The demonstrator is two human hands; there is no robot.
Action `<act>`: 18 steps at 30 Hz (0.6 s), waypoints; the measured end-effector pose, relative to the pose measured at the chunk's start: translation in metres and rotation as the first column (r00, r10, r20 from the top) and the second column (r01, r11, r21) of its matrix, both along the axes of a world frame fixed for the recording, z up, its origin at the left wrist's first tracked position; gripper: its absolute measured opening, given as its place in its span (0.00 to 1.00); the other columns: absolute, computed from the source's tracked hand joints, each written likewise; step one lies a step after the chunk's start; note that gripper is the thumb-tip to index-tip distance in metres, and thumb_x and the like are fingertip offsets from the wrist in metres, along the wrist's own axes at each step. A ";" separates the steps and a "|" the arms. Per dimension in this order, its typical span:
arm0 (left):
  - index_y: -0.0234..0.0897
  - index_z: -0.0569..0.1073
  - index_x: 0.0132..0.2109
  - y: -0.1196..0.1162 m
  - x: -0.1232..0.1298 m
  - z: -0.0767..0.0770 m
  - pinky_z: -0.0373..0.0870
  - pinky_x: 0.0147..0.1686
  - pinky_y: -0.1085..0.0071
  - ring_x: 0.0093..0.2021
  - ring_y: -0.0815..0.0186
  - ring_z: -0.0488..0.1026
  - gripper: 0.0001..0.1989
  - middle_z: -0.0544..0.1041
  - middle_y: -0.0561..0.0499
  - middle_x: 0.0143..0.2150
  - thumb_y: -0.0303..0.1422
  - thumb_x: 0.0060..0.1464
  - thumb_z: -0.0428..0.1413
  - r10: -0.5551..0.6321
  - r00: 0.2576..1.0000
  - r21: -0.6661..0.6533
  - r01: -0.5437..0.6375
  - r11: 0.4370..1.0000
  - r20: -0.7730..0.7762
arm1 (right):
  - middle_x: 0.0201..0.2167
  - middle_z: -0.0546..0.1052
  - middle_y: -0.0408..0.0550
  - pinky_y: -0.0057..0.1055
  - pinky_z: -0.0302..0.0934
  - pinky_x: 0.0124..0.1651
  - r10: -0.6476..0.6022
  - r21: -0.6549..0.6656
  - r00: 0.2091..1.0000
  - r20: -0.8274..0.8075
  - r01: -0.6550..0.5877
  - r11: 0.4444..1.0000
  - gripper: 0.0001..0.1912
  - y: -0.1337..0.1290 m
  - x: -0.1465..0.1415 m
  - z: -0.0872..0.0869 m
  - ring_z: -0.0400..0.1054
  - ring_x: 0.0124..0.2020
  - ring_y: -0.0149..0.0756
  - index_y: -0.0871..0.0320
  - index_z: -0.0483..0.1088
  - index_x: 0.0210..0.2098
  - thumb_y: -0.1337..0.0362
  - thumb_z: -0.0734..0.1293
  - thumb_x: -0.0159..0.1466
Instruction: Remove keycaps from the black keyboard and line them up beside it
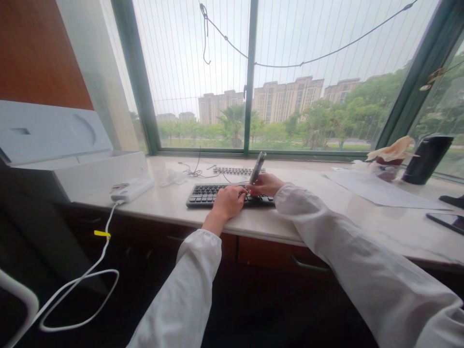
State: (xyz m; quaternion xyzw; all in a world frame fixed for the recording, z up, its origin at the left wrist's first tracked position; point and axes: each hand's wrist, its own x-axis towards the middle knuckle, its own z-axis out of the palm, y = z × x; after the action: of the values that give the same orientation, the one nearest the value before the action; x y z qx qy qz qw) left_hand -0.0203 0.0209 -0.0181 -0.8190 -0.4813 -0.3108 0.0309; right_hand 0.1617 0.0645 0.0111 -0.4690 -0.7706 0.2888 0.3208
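A black keyboard (203, 194) lies on the pale countertop (286, 220) near its front edge. My left hand (229, 200) rests on the middle of the keyboard, fingers drawn together near my other hand; whatever may be between the fingertips is too small to make out. My right hand (266, 184) is closed round a dark pen-like tool (257, 167), held nearly upright over the right part of the keyboard. The tool's lower end is hidden by the fingers. Behind the keyboard, a row of loose keycaps (232, 170) lies on the counter.
An open white box (97, 171) stands at the left, beside a white power strip (132, 190) with its cable hanging down. Thin wires (195, 172) lie behind the keyboard. Paper sheets (380, 188), a black cup (427, 159) and a phone (447, 221) are at the right.
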 end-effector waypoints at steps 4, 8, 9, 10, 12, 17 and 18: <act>0.45 0.76 0.42 0.000 0.000 0.000 0.65 0.49 0.64 0.47 0.61 0.72 0.11 0.77 0.53 0.46 0.36 0.58 0.49 -0.006 1.000 -0.006 0.006 1.000 0.013 | 0.17 0.72 0.44 0.25 0.61 0.24 -0.008 0.125 0.980 0.201 -0.018 0.992 0.19 -0.001 0.003 0.004 0.66 0.20 0.29 0.60 0.66 0.20 0.50 0.69 0.55; 0.44 0.76 0.42 0.000 0.000 0.001 0.65 0.49 0.66 0.48 0.61 0.71 0.11 0.77 0.52 0.46 0.35 0.58 0.50 -0.013 1.000 -0.011 0.013 1.000 0.007 | 0.18 0.73 0.44 0.25 0.60 0.23 0.022 0.061 0.987 0.159 -0.033 0.998 0.16 0.001 0.003 0.003 0.66 0.20 0.29 0.60 0.67 0.22 0.54 0.69 0.55; 0.44 0.76 0.42 -0.001 0.000 0.002 0.65 0.49 0.66 0.48 0.61 0.71 0.11 0.77 0.51 0.47 0.35 0.58 0.50 -0.012 1.000 -0.011 0.012 1.000 0.004 | 0.18 0.73 0.45 0.25 0.61 0.23 0.030 0.047 0.989 0.145 -0.037 0.998 0.15 0.002 0.003 0.001 0.66 0.20 0.30 0.60 0.68 0.22 0.55 0.69 0.56; 0.43 0.76 0.42 -0.001 0.000 0.002 0.65 0.49 0.66 0.48 0.61 0.71 0.11 0.77 0.51 0.47 0.35 0.58 0.50 -0.012 1.000 -0.011 0.012 1.000 0.000 | 0.19 0.73 0.45 0.25 0.62 0.23 0.034 0.034 0.991 0.128 -0.039 0.999 0.15 0.003 0.002 0.000 0.67 0.20 0.30 0.60 0.68 0.22 0.56 0.69 0.56; 0.43 0.76 0.42 -0.001 0.000 0.003 0.65 0.49 0.66 0.48 0.61 0.71 0.11 0.77 0.51 0.47 0.35 0.58 0.50 -0.012 1.000 -0.013 0.012 1.000 -0.007 | 0.19 0.74 0.46 0.26 0.64 0.24 0.031 0.012 0.995 0.092 -0.033 0.999 0.14 0.005 0.000 -0.003 0.67 0.20 0.31 0.60 0.68 0.21 0.56 0.70 0.56; 0.42 0.75 0.42 -0.002 0.001 0.004 0.64 0.50 0.66 0.48 0.62 0.71 0.11 0.76 0.50 0.47 0.35 0.58 0.50 -0.020 1.000 -0.035 0.020 0.999 -0.012 | 0.18 0.74 0.46 0.25 0.66 0.24 -0.010 -0.047 1.000 0.029 0.011 0.999 0.15 0.007 -0.003 -0.006 0.68 0.20 0.30 0.60 0.68 0.20 0.58 0.71 0.56; 0.42 0.75 0.42 -0.002 0.000 0.005 0.64 0.50 0.66 0.48 0.62 0.71 0.10 0.76 0.50 0.47 0.35 0.58 0.50 -0.021 1.000 -0.037 0.020 0.999 -0.013 | 0.18 0.74 0.46 0.25 0.66 0.25 -0.018 -0.055 1.000 0.022 0.019 0.998 0.15 0.007 -0.003 -0.005 0.68 0.20 0.30 0.60 0.68 0.20 0.58 0.71 0.56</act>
State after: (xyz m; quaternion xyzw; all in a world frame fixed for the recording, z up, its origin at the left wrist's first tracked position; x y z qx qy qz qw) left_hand -0.0199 0.0193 -0.0135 -0.8265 -0.4783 -0.2965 0.0157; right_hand 0.1589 0.0714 0.0057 -0.4878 -0.7612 0.3021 0.3022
